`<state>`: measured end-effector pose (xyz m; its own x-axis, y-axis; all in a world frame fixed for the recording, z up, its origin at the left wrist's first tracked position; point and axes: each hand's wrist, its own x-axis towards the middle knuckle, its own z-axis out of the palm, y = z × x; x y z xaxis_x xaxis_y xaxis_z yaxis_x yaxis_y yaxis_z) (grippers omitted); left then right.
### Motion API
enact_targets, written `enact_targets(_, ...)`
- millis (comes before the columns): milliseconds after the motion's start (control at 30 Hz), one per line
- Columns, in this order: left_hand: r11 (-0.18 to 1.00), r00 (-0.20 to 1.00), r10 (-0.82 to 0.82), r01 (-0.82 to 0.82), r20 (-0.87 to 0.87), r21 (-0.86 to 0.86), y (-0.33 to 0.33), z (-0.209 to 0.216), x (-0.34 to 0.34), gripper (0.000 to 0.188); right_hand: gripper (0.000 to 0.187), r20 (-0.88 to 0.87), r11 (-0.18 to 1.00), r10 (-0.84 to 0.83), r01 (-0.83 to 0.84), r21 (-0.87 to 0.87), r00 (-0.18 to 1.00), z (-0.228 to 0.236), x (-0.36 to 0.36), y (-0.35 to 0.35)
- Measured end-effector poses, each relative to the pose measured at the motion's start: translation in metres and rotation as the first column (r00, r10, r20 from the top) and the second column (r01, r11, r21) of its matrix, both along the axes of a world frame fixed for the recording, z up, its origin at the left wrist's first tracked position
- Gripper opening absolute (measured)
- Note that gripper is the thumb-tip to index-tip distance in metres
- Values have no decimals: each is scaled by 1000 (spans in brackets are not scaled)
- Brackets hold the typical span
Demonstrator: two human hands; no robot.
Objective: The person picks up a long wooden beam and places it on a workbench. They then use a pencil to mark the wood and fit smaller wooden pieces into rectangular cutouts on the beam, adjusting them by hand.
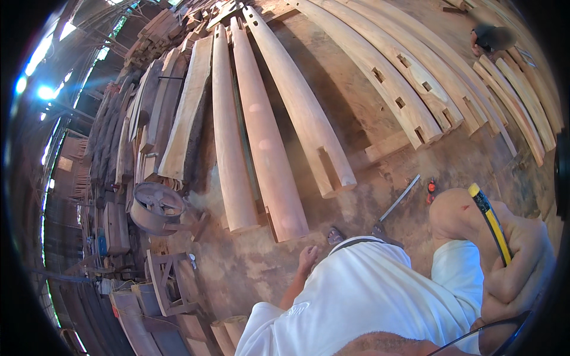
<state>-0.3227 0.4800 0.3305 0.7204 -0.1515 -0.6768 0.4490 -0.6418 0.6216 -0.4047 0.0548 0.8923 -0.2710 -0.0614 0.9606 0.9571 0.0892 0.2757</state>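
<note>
Raised close at the right, my right hand (519,267) is closed around a yellow-and-black pencil (494,224), one end of which sticks up past the fingers. My left hand (307,258) hangs low beside the white shirt; it is small in view, and its fingers are too hidden to read. Ahead of it lies a reddish, smooth rounded timber post (273,160) with a slot cut near its close end. A paler post (234,154) is on its left, and another post (306,118) with a deep rectangular notch is on its right. Neither hand touches the posts.
A long metal straightedge (400,197) and a small orange-and-black object (431,188) lie on the dusty floor. Several mortised posts (409,113) are at the right. Another person (488,38) crouches beyond them. A drum fan (155,207) and wooden frame (169,282) stand left, near stacked slabs.
</note>
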Motion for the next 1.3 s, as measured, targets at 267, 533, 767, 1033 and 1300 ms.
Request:
enact_targets(267,998,975,-5,-9,221,63,40,-2,-43,38,11,-133,995,-92,96,23,987,-2,-4,-16)
enact_targets(533,798,200,514,245,834,-550,-127,393,46,36,15,-760,807,-489,553,-209,427,-68,-14,-15)
enact_targets(767,291,143,164,938,976,-186,-107,546,10,42,15,-979,882,-112,436,-177,-170,-272,43,-19)
enact_targets(1033,785,223,541,211,811,-582,-153,458,28,20,34,-465,860,-102,157,-486,-880,-522,-77,-25)
enact_targets(1300,859,859,332,-104,390,-502,-116,247,-15,16,27,-410,812,-392,-100,-575,-824,-577,-149,-3)
